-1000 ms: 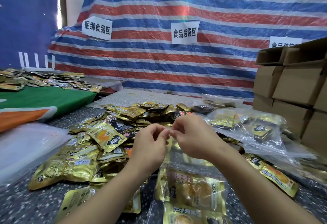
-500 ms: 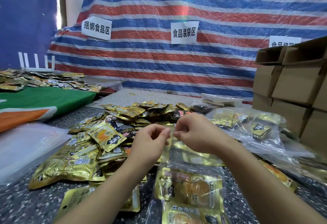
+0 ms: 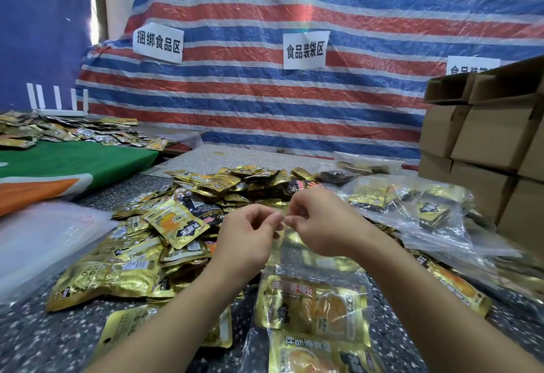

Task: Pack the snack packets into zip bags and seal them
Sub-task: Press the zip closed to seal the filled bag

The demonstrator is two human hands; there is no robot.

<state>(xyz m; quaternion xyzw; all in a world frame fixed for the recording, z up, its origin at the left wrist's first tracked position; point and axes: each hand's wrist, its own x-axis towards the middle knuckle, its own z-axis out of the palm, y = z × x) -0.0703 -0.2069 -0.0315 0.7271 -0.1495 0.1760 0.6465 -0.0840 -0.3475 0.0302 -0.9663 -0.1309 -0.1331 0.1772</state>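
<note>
A clear zip bag (image 3: 312, 272) hangs in front of me with gold snack packets (image 3: 313, 311) inside. My left hand (image 3: 247, 237) and my right hand (image 3: 321, 222) both pinch its top strip between thumb and fingertips, close together. A big heap of loose gold snack packets (image 3: 176, 225) covers the speckled table (image 3: 35, 340) to the left and behind. Filled zip bags (image 3: 412, 210) lie to the right.
A stack of flat clear bags (image 3: 41, 234) sits at the left. Cardboard boxes (image 3: 494, 143) are piled at the right. A green and orange cloth (image 3: 70, 166) with more packets lies on the far left, and a striped tarp (image 3: 294, 102) hangs behind.
Both hands stay pinched on the bag's top strip; they have closed together again after parting slightly, and the bag hangs much as before.
</note>
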